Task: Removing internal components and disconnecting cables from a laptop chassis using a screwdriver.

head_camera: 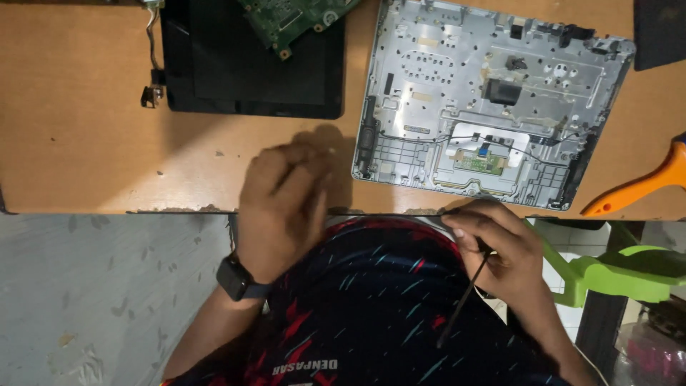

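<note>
Thin dark tool [464, 297] held in right hand [504, 254], fingers closed round it, at bench [71, 129] edge beside opened laptop base [486, 107], likely for prying. Left hand [282, 204] loosely curled, contents unclear; orange tool [643, 187] lies right.

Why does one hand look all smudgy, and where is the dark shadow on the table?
In the head view, the left hand is smeared by motion blur, while the right hand, holding a thin dark tool, looks sharper. A soft shadow falls on the brown table just above the left hand. The silver laptop shell looks bright and clear, without strong glare.
</note>
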